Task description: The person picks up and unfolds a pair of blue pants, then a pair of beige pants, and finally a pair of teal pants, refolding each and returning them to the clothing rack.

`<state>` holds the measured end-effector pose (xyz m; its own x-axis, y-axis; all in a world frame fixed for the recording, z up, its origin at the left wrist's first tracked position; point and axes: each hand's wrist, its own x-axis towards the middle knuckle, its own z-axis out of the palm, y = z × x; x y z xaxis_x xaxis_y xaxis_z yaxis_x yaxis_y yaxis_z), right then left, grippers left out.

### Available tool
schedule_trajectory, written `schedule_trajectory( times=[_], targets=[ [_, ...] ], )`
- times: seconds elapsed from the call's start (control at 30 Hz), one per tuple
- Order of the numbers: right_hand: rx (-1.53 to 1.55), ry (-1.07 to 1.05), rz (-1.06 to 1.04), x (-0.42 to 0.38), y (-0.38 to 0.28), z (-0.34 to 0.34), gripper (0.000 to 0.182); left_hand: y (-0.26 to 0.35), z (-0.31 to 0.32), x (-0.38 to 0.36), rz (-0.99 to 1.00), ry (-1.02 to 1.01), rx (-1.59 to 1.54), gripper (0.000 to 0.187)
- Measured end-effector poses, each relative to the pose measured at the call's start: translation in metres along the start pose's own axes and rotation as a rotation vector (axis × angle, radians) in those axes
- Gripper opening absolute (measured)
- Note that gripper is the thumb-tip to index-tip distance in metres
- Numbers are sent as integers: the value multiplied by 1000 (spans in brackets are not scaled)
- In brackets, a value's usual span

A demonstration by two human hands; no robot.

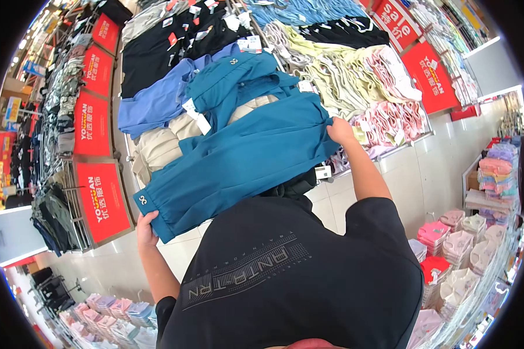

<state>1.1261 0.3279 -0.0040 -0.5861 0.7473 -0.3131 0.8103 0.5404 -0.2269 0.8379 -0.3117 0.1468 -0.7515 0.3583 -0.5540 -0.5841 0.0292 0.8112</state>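
While both hands hold it, the blue-green garment (239, 157) is stretched out over the near side of the big table (414, 143), and its left end hangs past the table's near edge. The left hand (147, 231) pinches the end with the small light mark, just off the table's near left corner. The right hand (342, 131) grips the other end, over the table's near side, more to the right. Another blue-green garment (233, 81) lies on the table, with a purple-blue one (154, 104) on the table's left side. Pink clothes (393, 123) sit at the table's near right corner. Red signs (102, 200) stand left of the table.
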Motion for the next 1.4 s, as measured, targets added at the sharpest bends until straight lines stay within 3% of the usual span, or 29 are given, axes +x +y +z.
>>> schedule_trajectory(
  times=[0.2, 0.33, 0.4, 0.43, 0.47, 0.57, 0.6, 0.77, 0.87, 1.07, 1.17, 1.3, 1.4],
  targets=[
    [456, 213, -182, -13, -58, -108, 37, -11, -19, 1, -8, 63, -54, 50],
    [1201, 248, -331, -3, -74, -138, 32, -27, -69, 14, -51, 150, -166, 54],
    [1082, 323, -223, 7, -71, -123, 40, -33, -80, 14, -85, 172, -209, 58],
    [755, 399, -245, 42, -42, -83, 53, -40, -93, 18, -74, 157, -203, 61],
    [649, 180, -173, 38, -43, -71, 63, -43, -100, 17, -85, 160, -205, 60],
    [545, -150, -170, 23, -48, -14, 57, -48, -116, 19, -118, 182, -207, 57],
    [548, -153, -217, 29, -42, 17, 54, -50, -121, 21, -131, 194, -205, 56],
    [274, 39, -65, -9, -100, -10, 47, -36, -115, 14, -132, 259, -176, 53],
    [198, 148, -139, -15, -103, -8, 48, -30, -108, 15, -125, 253, -164, 52],
    [223, -29, -44, -14, -98, -11, 49, -34, -111, 25, -59, 252, -121, 51],
    [231, -56, -64, -16, -101, -12, 50, -27, -97, 18, -55, 249, -113, 50],
    [306, 75, -23, -16, -110, -13, 54, -23, -98, 15, -46, 240, -127, 49],
    [355, -40, -95, 0, -103, -9, 53, -28, -111, 24, -36, 242, -137, 49]
  ],
)
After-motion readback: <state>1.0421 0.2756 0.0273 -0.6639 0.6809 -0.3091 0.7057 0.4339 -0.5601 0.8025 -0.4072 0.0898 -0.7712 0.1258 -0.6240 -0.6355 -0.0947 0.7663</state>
